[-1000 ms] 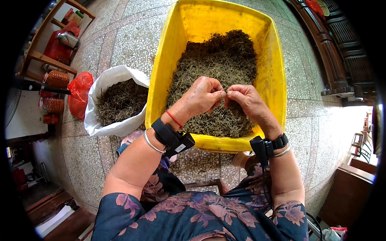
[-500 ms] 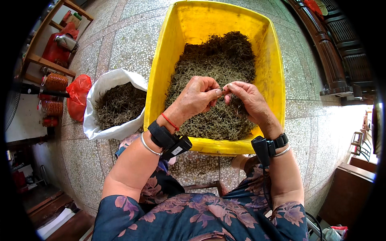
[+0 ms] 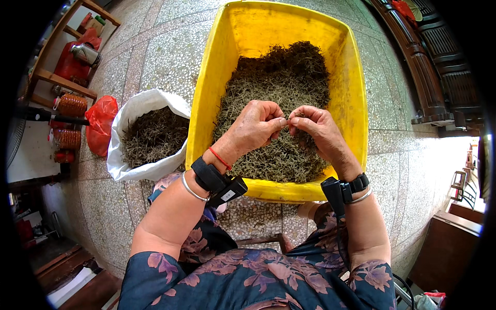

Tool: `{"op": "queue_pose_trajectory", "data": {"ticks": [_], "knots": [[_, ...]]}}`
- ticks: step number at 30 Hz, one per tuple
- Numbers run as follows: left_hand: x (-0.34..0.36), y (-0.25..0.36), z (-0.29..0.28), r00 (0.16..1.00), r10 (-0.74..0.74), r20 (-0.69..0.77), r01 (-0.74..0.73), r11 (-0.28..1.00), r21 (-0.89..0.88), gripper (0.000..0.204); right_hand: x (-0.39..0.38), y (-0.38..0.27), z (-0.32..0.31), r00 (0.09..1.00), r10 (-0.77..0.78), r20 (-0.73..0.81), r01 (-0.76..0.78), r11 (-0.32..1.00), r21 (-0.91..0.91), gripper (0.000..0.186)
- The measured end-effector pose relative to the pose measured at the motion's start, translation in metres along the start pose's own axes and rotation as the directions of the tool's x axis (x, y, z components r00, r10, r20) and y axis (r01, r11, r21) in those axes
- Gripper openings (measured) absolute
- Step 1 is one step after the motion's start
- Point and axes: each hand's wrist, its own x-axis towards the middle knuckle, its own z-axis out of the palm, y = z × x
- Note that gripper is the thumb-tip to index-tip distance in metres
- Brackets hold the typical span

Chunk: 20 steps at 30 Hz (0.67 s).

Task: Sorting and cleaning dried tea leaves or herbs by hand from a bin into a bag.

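A large yellow plastic tub [image 3: 347,103] stands in front of me, partly filled with dried, wiry grey-brown plant stems [image 3: 268,82], darker in a heap at the far end. Above this pile my left hand [image 3: 256,124] is closed in a pinch, thumb against the index finger. My right hand [image 3: 320,132] pinches too, its fingertips meeting those of the left. Whatever lies between the fingertips is too small to make out. To the left of the tub sits a white woven sack [image 3: 120,147] with its top folded open, holding more of the same dried stems [image 3: 155,135].
A red plastic bag [image 3: 101,126] and jars with red lids [image 3: 70,105] stand left of the sack, near a wooden shelf [image 3: 66,84]. Dark carved wooden furniture [image 3: 413,57] is at the far right. A brown wooden box [image 3: 444,248] stands at the lower right.
My right hand has shifted slightly left and its fingertips have closed in on the left hand's. The left hand has barely moved. The tub and sack are unchanged.
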Motion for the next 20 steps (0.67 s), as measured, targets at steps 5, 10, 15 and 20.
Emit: {"op": "queue_pose_trajectory", "data": {"ticks": [5,10,15,20], "knots": [[0.001,-0.002,0.0,1.0,0.003,0.015,-0.003,1.0,0.012,0.014,0.003,0.005,-0.003,0.999,-0.051,0.014,0.051,0.999,0.001,0.012],[0.001,-0.002,0.002,1.0,0.008,0.029,-0.008,1.0,0.002,0.014,0.002,0.008,-0.006,0.99,-0.079,-0.116,0.025,0.911,-0.411,0.016],[0.001,-0.004,0.001,0.995,0.094,-0.045,-0.086,0.983,0.16,0.015,0.006,0.002,0.001,0.989,-0.035,-0.143,0.014,0.99,-0.142,0.019],[0.006,-0.011,0.0,0.98,0.187,-0.07,-0.153,0.929,0.338,0.013,0.006,0.005,-0.001,0.998,-0.006,-0.059,-0.01,0.966,-0.258,0.023]]}}
